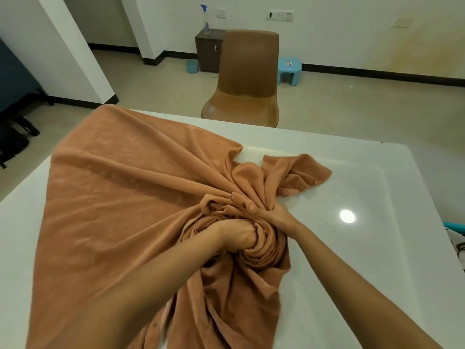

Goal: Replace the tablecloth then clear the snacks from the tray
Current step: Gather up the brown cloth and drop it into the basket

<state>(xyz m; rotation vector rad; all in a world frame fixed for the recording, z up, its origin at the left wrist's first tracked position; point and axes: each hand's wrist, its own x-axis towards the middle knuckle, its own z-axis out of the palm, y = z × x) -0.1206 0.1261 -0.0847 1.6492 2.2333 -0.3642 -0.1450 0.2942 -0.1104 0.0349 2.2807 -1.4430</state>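
Observation:
An orange-brown tablecloth (120,197) lies bunched on the white table (364,197), spread flat toward the far left corner and gathered into tight folds at the middle. My left hand (234,234) grips a twisted wad of the cloth near the centre of the bunch. Just beyond it, my right hand (269,210) clutches more gathered folds. A loose flap of cloth lies to the right of my hands. No tray or snacks are in view.
A brown chair (249,79) stands at the table's far side. Behind it are a dark cabinet (208,51) with a spray bottle (205,18) on top and a blue stool (289,70). Dark furniture sits at the far left.

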